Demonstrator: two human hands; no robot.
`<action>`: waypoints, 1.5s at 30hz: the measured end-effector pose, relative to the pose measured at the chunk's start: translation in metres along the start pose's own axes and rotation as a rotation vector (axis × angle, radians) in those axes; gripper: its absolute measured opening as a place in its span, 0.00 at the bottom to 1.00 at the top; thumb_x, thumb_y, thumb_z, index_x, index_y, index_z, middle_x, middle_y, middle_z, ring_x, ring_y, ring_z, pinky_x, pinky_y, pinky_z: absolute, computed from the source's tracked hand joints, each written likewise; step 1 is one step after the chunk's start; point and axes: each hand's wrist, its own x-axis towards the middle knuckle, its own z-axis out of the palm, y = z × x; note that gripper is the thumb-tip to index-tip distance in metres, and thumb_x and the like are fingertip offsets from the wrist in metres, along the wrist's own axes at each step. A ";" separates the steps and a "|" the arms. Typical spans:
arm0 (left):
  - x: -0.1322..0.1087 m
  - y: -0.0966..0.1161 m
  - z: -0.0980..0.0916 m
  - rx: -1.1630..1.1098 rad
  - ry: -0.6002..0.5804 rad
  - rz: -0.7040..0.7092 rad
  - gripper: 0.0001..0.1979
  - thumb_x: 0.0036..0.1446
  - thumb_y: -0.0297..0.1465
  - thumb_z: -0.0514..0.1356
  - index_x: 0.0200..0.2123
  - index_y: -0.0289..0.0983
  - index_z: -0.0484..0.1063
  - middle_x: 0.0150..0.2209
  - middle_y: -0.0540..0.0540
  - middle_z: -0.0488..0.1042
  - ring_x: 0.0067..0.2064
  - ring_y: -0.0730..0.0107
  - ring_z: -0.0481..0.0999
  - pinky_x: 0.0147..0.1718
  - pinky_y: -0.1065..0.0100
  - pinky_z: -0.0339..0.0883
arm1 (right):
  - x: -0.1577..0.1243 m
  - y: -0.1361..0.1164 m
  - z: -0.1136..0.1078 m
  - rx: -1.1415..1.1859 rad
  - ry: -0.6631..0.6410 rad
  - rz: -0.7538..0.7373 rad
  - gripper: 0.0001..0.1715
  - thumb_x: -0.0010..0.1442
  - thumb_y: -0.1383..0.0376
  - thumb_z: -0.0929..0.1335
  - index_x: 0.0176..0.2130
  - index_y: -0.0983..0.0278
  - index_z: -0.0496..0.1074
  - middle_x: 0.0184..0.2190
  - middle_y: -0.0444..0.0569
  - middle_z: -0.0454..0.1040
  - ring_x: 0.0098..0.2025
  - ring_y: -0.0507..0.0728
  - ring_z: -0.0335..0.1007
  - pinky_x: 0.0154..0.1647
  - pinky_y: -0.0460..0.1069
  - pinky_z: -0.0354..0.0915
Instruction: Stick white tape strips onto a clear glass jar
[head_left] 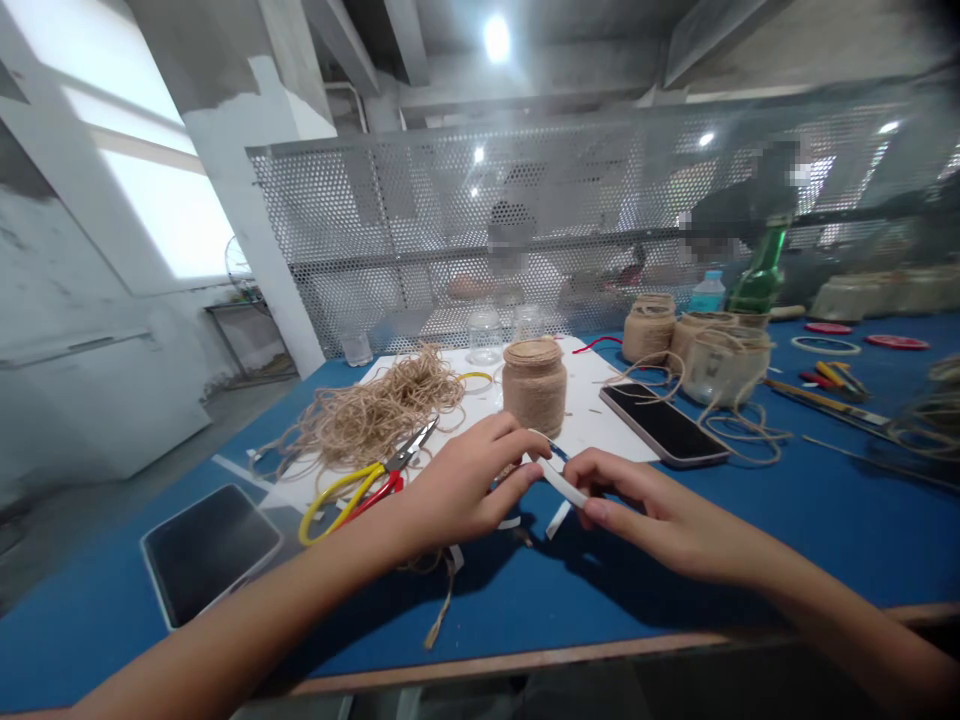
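Note:
My left hand (469,480) and my right hand (645,505) meet over the blue table (787,520), both pinching a narrow white strip (561,482) held between the fingertips. Small white strip pieces (557,520) lie on the table just below. A jar wrapped in jute twine (534,385) stands right behind the hands on a white sheet (585,400). To the left of my left hand lie scissors with yellow handles (367,475) and a red-handled tool (379,492). A loose heap of jute twine (375,410) sits behind them.
A black phone (664,425) lies right of the jar; a dark tablet (210,550) lies at the left front. More twine-wrapped jars (697,345), a green bottle (761,270), empty glass jars (484,335) and tools (825,390) stand further back. People sit behind a perforated metal screen (450,220).

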 end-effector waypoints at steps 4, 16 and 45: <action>-0.003 -0.001 0.003 -0.001 0.027 -0.007 0.11 0.60 0.33 0.47 0.44 0.39 0.64 0.37 0.44 0.68 0.40 0.67 0.66 0.38 0.66 0.61 | -0.001 0.001 0.001 -0.030 0.040 -0.020 0.11 0.60 0.60 0.60 0.41 0.62 0.65 0.33 0.46 0.68 0.35 0.52 0.63 0.36 0.46 0.60; -0.008 0.001 0.010 0.203 0.090 0.013 0.11 0.61 0.35 0.46 0.41 0.39 0.65 0.35 0.46 0.66 0.33 0.71 0.66 0.30 0.71 0.61 | 0.002 0.003 0.008 -0.019 0.077 -0.032 0.13 0.61 0.60 0.60 0.43 0.62 0.66 0.29 0.45 0.71 0.32 0.52 0.66 0.36 0.46 0.59; -0.019 0.011 0.031 -0.194 0.327 -0.154 0.03 0.56 0.27 0.53 0.36 0.38 0.64 0.37 0.49 0.73 0.41 0.73 0.72 0.41 0.71 0.64 | 0.007 0.001 0.050 -0.499 0.354 -0.180 0.17 0.62 0.68 0.57 0.50 0.63 0.61 0.40 0.51 0.73 0.39 0.55 0.69 0.39 0.48 0.62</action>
